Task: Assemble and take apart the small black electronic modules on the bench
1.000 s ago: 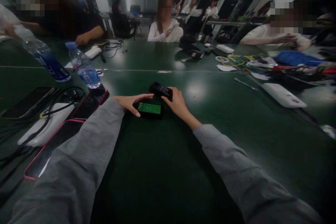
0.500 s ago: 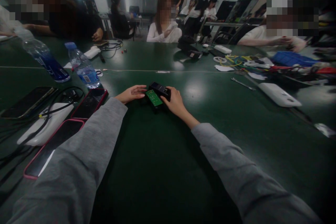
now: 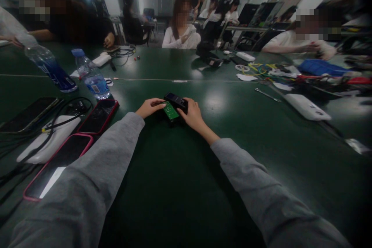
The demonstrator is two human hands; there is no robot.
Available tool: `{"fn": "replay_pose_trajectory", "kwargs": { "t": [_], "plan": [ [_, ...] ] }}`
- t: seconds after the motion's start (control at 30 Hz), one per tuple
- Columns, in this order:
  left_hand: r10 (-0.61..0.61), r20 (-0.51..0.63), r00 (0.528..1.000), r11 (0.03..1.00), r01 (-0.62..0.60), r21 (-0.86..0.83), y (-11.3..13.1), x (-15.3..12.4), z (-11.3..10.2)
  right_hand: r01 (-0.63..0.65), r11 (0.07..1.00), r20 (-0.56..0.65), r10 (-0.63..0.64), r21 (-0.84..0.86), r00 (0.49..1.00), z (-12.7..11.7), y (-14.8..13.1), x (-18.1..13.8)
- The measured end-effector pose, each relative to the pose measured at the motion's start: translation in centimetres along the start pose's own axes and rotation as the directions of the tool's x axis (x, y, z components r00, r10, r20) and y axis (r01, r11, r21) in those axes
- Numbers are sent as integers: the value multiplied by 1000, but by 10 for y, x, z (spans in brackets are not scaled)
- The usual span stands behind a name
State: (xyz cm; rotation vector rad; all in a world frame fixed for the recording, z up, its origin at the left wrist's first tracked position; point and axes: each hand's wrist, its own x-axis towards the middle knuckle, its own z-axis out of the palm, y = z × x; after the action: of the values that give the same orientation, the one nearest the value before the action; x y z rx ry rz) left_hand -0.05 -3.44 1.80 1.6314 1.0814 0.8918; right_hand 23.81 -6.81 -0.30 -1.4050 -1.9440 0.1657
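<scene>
In the head view my right hand is closed around the right end of a small black device casing, thumb towards me and fingers behind. A green circuit board with pale markings lies tilted against the casing's near side. My left hand is closed, thumb and fingers pinched together at the board's upper left edge. Its fingertips are small in view and partly hidden. Something dark shows under the board; I cannot make out what it is.
To my left are a red-edged phone, a pink-edged phone, a white power bank, cables and two bottles, one a water bottle. On the right lie a wrench, a white device and tangled wires. Several people sit beyond.
My left hand has moved right and its spread fingers have closed at the circuit board's edge. The right hand keeps its grip on the casing.
</scene>
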Motion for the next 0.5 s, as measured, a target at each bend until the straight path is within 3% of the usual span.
{"fn": "replay_pose_trajectory", "kwargs": {
  "t": [0.2,0.4,0.5],
  "plan": [
    [-8,-51,999,1000,7,-25,1,0,2,0,1000,2,0,1,1000,0,0,0],
    [-88,-105,991,995,92,32,5,-4,-2,-4,1000,15,4,20,1000,-3,-3,-1],
    [-59,-137,989,998,60,1,1,-2,-6,0,1000,9,0,16,1000,-2,-3,-2]
  ]
}}
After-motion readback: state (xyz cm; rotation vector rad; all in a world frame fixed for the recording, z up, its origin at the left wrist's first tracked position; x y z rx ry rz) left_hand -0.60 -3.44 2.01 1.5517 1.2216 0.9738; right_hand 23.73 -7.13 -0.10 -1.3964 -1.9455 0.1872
